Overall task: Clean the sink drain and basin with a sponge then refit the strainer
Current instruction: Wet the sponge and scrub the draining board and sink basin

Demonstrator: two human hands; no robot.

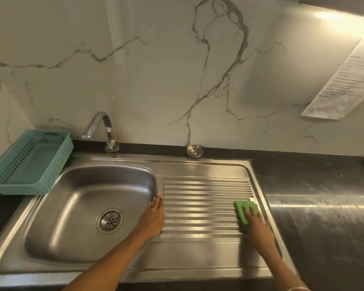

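Note:
A steel sink basin [76, 198] lies at the left, with its open drain [110, 221] showing several holes. The round metal strainer [194, 151] rests on the dark ledge behind the ribbed drainboard [200, 206]. My left hand [155, 216] lies flat on the rim between basin and drainboard, fingers together, holding nothing. My right hand [257, 225] presses a green sponge [243, 213] onto the right end of the drainboard's ribs.
A chrome tap [102, 129] stands behind the basin. A teal plastic basket [4, 181] sits at the left on the counter. Dark countertop [315, 185] extends to the right. A printed paper [340, 80] hangs on the marble wall.

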